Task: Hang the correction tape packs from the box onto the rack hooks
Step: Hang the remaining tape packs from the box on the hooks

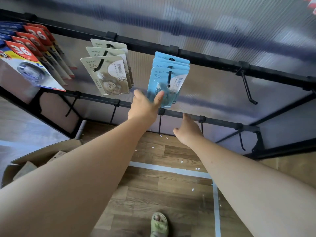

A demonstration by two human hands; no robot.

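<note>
Several blue correction tape packs (168, 77) hang on a black hook of the rack's upper rail (213, 59). My left hand (144, 106) reaches up to the bottom of the front blue pack; its thumb lies straight against the pack's face, and its fingers show to the left of the pack. My right hand (188, 130) is held lower with its fingers relaxed, just under the lower rail (220, 121), and holds nothing. Beige packs (107, 74) hang on the hook to the left. The cardboard box (42, 156) stands open on the floor at the lower left.
Red and blue "36" packs (32, 53) fill the leftmost hook. An empty hook (248, 88) juts from the upper rail at the right, and several empty hooks hang from the lower rail. Below are a wooden floor with tape lines and my sandalled foot (159, 223).
</note>
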